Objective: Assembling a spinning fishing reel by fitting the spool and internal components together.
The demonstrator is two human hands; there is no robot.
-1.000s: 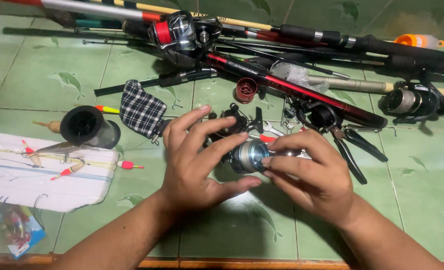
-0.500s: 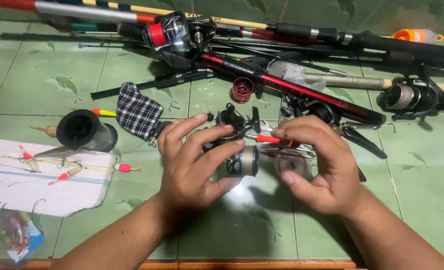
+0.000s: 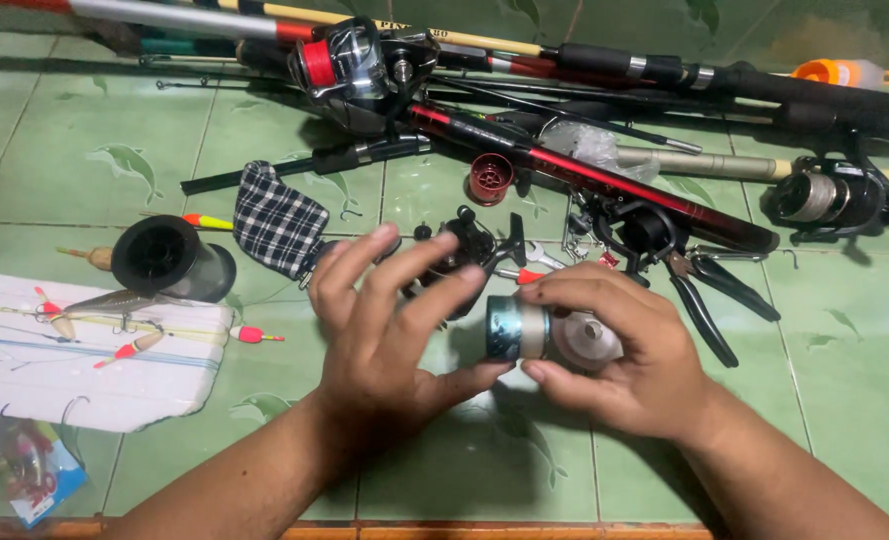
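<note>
Head view: right hand fingers closed around fishing reel spool. Left hand fingers spread, thumb tip touching spool underside. Black reel body just beyond fingertips, on green tiled floor.

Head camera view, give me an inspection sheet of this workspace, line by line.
Surface: green tiled floor, patterned tiles.
Job's things: fishing reel spool, silver and teal, with a clear round part beside it, held between both hands.
Clutter: fishing rods, red-spooled reel, second reel, black pliers, checked cloth, black line spool, foam board with floats, small red spool.
Grippers: left hand touches the spool with its thumb, fingers spread; right hand grips it.
Cables: fishing line on the foam board.
Surroundings: nothing seen.
</note>
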